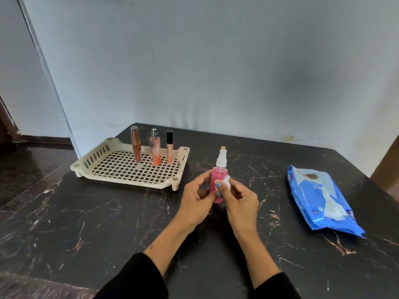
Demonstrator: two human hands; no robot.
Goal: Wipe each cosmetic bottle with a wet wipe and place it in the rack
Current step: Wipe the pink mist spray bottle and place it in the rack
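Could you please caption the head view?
Both hands wipe a pink spray bottle beside a cream plastic rack holding three cosmetics.

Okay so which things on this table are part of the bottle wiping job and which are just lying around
In the job:
pink spray bottle
wet wipe
left hand
right hand
rack
three bottles standing in it
blue wipes pack

Lying about:
small round yellowish thing behind the spray bottle

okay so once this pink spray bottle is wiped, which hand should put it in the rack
Probably the left. The left hand already grips the pink spray bottle and is nearer the rack, which sits to the left. The right hand presses the wet wipe to the bottle, on the side away from the rack.
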